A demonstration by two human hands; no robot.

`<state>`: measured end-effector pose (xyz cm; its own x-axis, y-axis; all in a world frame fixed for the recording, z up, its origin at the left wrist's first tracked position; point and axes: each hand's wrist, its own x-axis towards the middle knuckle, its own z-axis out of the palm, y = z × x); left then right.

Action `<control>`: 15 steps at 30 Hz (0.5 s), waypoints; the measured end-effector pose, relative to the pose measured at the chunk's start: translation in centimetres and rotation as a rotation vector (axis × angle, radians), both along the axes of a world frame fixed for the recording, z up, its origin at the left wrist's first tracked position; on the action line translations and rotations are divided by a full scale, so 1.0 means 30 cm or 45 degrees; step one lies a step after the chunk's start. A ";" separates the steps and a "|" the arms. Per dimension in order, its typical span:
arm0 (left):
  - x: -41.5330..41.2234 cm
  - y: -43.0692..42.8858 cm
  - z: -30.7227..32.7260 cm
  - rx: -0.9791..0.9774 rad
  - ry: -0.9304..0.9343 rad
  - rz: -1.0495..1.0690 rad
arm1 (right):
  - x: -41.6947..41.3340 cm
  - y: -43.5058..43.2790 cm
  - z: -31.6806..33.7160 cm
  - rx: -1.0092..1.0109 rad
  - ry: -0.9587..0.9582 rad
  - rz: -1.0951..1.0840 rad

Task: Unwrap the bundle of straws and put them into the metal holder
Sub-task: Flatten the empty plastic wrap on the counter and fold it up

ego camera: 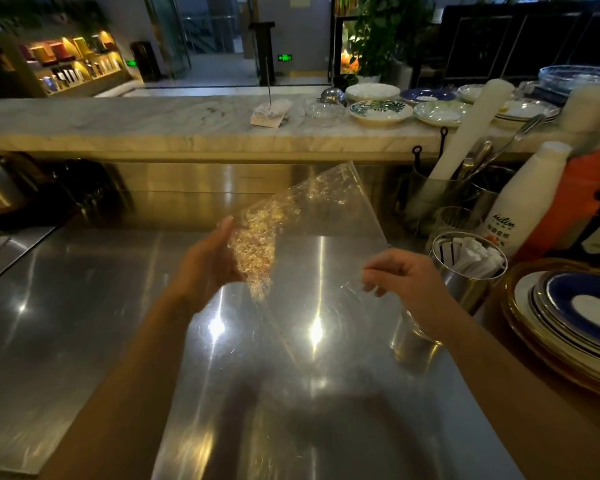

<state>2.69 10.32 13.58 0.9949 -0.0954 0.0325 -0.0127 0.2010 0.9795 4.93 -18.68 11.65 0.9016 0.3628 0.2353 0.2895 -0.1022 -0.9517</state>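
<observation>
A clear plastic wrapper [326, 237] is held up over the steel counter, crumpled and glinting on its left side. My left hand [208, 261] grips that crumpled side. My right hand [406, 282] pinches the wrapper's lower right edge. Just right of that hand stands the metal holder [465, 289], a shiny cylinder with paper-wrapped white straws [475, 254] standing in it. No straws show inside the wrapper.
A stack of blue-and-white plates [575, 320] sits at the right edge. Behind the holder stand a white bottle [527, 206], a utensil container with a white roll [465, 133] and spoons. Plates line the marble ledge [153, 119]. The steel counter [84, 323] stretches left.
</observation>
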 end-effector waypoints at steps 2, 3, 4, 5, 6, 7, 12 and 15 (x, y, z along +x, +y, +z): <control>-0.015 -0.038 -0.046 -0.162 0.020 -0.115 | -0.002 -0.006 -0.013 0.103 0.076 -0.033; -0.020 -0.062 -0.069 -0.187 0.038 -0.171 | -0.002 -0.007 -0.022 0.152 0.126 -0.054; -0.025 -0.085 -0.089 -0.195 0.060 -0.206 | -0.002 -0.007 -0.029 0.190 0.171 -0.072; -0.031 -0.109 -0.104 -0.201 0.078 -0.225 | -0.003 -0.007 -0.037 0.215 0.205 -0.087; -0.036 -0.131 -0.119 -0.196 0.088 -0.227 | -0.004 -0.006 -0.045 0.234 0.230 -0.103; -0.042 -0.153 -0.132 -0.171 0.094 -0.213 | -0.004 -0.006 -0.053 0.253 0.247 -0.120; -0.058 -0.206 -0.171 0.123 0.031 0.033 | -0.006 -0.026 -0.090 0.273 0.305 -0.140; -0.053 -0.193 -0.170 0.190 0.019 0.065 | 0.003 -0.046 -0.107 0.280 0.378 -0.121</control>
